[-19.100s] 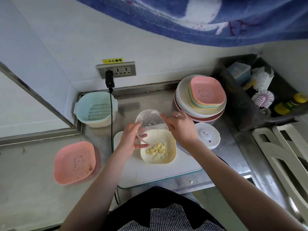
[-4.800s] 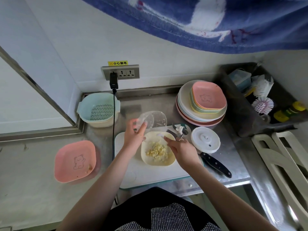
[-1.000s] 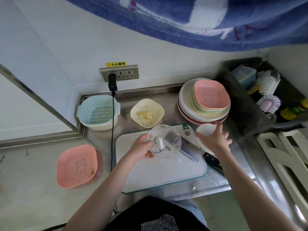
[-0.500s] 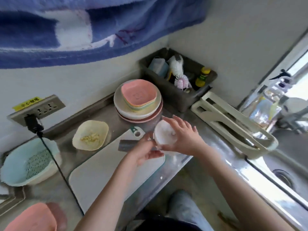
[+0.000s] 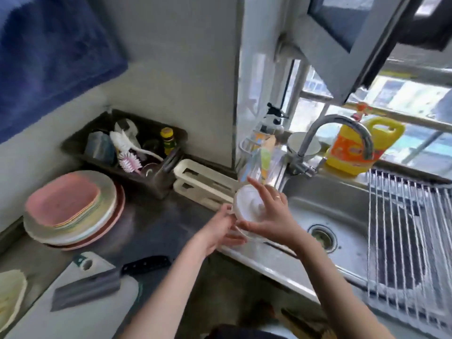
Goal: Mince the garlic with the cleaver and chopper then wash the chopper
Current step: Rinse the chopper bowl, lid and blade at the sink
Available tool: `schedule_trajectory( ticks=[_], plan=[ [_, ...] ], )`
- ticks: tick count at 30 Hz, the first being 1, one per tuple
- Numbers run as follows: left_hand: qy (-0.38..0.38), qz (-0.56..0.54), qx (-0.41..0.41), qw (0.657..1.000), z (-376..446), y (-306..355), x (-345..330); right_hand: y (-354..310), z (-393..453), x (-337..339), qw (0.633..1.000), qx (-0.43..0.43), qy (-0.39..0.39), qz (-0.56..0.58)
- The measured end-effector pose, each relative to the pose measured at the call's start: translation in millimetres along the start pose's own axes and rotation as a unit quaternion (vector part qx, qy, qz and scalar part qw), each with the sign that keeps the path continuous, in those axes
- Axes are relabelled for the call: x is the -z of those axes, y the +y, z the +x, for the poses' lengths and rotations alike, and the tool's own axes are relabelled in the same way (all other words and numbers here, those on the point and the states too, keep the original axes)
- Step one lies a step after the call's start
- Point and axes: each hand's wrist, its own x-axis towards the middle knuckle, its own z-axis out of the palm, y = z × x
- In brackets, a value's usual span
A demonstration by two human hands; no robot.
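**Chopper at the sink edge — wash not started**

Both hands carry the chopper (image 5: 247, 211) over the left rim of the sink (image 5: 342, 211). Left hand (image 5: 220, 228) grips the clear bowl from below and the side, fingers curled round it. Right hand (image 5: 271, 214) lies over the white lid, fingers curved against it, one finger pointing up. Frame is motion-blurred, so I can't tell whether the lid is seated or just resting on the bowl.

Cleaver (image 5: 97, 287) lies flat on the cutting board (image 5: 61, 321), left on the counter, well apart from the hands. The yellow dish (image 5: 9, 297) at the far left edge probably holds the garlic — too blurred to confirm. Mincing looks done; washing is the step left.

How to do it well, my read:
- Get the chopper fully over the basin before opening it, so drips and bits land in the sink, not on the counter.
- Faucet (image 5: 342, 133) shows no water running. One hand has to come free to open it, so the other needs a firm hold on bowl and lid together.
- Split lid, blade and bowl and rinse each separately. Handle the blade by its centre post, not the edges.
- Dish soap jug (image 5: 362, 145) stands behind the faucet, within reach.
- Wet plastic gets slippery — keep it low in the basin.
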Motion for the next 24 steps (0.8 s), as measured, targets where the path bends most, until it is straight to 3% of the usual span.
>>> schedule_trajectory(
  ticks=[7, 10, 12, 16, 18, 24],
  plan=[
    [-0.035, 0.0, 0.049, 0.998, 79, 40, -127, 102, -6, 85, 0.991, -0.042, 0.121, -0.025],
    [-0.015, 0.008, 0.066, 0.998, 105, 41, -166, 136, -6, 103, 0.982, -0.089, 0.142, 0.088],
    [-0.01, -0.003, 0.085, 0.996, 123, 36, -182, 155, -6, 114, 0.948, -0.126, 0.177, 0.232],
    [0.012, -0.01, 0.116, 0.993, 152, 18, -191, 179, -9, 136, 0.842, -0.157, 0.26, 0.445],
    [0.049, 0.011, 0.123, 0.991, 162, 13, -188, 193, -11, 140, 0.812, -0.197, 0.29, 0.467],
    [0.183, 0.058, 0.105, 0.976, 200, -1, -172, 238, -1, 83, 0.776, -0.366, 0.213, 0.467]
  ],
)
